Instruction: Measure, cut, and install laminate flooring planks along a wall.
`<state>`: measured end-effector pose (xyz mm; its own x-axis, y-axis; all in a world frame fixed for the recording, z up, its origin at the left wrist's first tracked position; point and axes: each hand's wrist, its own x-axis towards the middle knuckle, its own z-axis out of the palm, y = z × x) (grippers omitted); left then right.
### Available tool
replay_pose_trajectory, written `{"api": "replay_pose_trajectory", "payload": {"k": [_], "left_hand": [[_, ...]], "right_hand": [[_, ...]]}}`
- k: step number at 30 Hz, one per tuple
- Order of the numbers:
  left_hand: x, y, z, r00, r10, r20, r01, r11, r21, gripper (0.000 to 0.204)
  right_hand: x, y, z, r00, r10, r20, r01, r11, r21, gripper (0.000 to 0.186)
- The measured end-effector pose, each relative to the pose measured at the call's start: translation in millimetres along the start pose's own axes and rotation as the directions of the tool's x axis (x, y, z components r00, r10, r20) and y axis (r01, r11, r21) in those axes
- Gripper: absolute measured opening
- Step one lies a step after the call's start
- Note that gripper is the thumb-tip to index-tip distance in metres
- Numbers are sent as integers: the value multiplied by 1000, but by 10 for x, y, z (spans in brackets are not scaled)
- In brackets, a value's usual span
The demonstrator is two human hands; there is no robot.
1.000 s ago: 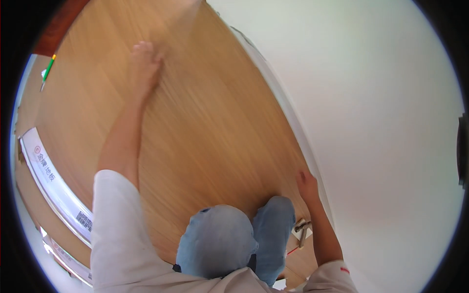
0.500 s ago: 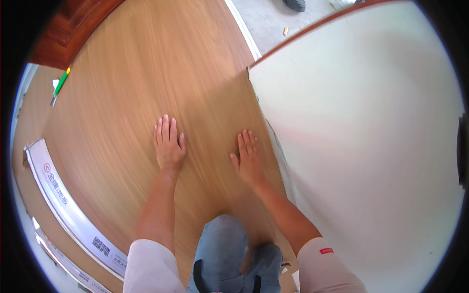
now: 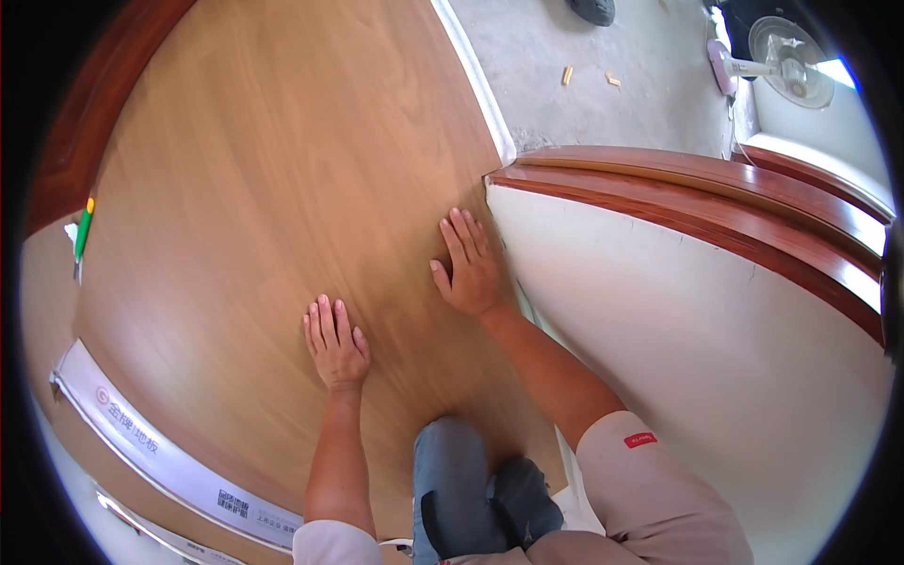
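Note:
Both palms lie flat on a wood-look plank floor [image 3: 273, 169]. My left hand [image 3: 337, 348] rests on the middle of the planks, fingers stretched out and holding nothing. Farther forward, close to where the floor meets the white wall [image 3: 678, 320], my right hand [image 3: 470, 266] presses down with its fingers a little spread. Nothing is in it either. My knees, in blue jeans [image 3: 452, 490], are down on the floor between my forearms.
A green and yellow utility knife [image 3: 86, 229] lies at the left. Below it is a long white printed plank package [image 3: 169, 452]. Red-brown wood trim [image 3: 678, 212] caps the wall. Beyond are bare concrete [image 3: 537, 104], small wood bits [image 3: 567, 75], a dark shoe [image 3: 592, 9] and a fan [image 3: 793, 66].
My view has turned toward the right, bringing the wall's trim and the fan into sight. My right hand has moved forward along the wall; my left now lies nearer to me than the right.

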<state>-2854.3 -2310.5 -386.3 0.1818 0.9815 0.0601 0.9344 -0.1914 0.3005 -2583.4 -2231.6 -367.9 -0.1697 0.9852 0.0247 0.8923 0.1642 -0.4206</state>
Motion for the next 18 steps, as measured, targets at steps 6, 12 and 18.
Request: {"api": "replay_pose_trajectory", "payload": {"k": [6,12,18], "left_hand": [[65,-38,-125,999,-19,31,19,1000,12,51],[-36,-85,-86,1000,11,0,-11,999,-32,53],[-51,55,7,996,53,-70,-55,998,-22,54]], "right_hand": [[59,-130,-101,1000,-3,-5,3,1000,11,65],[-67,-76,18,998,-30,-58,31,999,19,65],[-391,-136,-109,989,19,-145,-6,996,93,54]]}}
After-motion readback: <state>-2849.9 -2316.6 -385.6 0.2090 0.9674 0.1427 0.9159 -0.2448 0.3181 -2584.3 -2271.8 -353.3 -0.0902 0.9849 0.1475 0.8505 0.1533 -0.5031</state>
